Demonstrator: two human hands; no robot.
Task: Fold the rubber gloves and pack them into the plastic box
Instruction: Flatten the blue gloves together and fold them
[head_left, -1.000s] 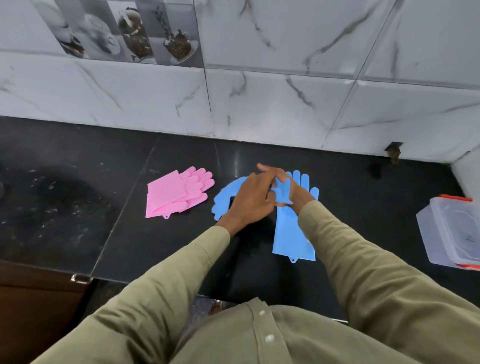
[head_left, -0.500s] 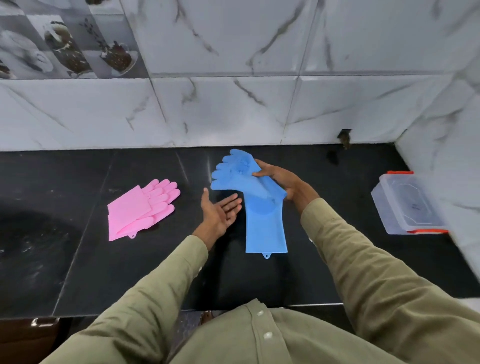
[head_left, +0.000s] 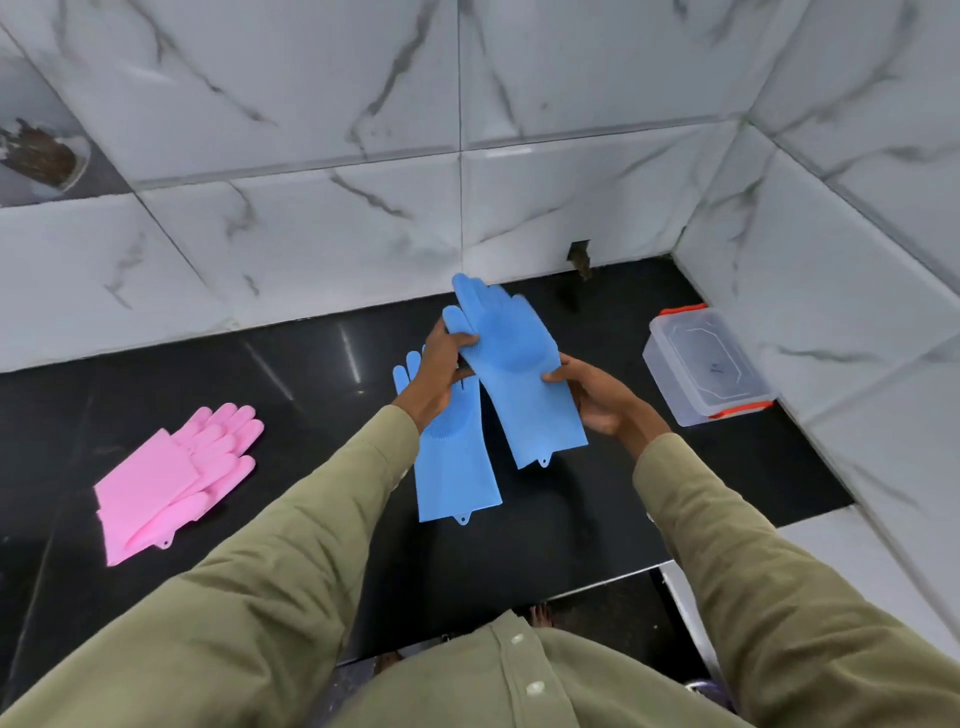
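Two blue rubber gloves at the middle of the black polished stone counter (head_left: 291, 379). One blue rubber glove (head_left: 514, 374) lifted off the counter, fingers pointing toward the wall, cuff with its small hanging tab toward the person, nubbed palm side up. Left hand (head_left: 441, 376) pinching this raised glove at its thumb side, thumb on top, grip clenched on the rubber. Right hand (head_left: 592, 397) grasping the same glove along its other edge near the wrist part, fingers curled beneath, thumb on the upper face. Second blue rubber glove (head_left: 454, 467) lying flat on the counter just under and to the left of the raised one, fingertips partly hidden behind the left hand, cuff toward the counter's front edge. Pair of pink rubber gloves (head_left: 174, 478) stacked together and folded over, well apart on the left side of the counter. Clear rectangular plastic box with orange clips (head_left: 709, 364) closed with its lid on, sitting at the right end of the counter just beside the marbled white tile wall (head_left: 571, 104), near the corner. Olive-green shirt sleeves (head_left: 291, 561) covering both forearms.
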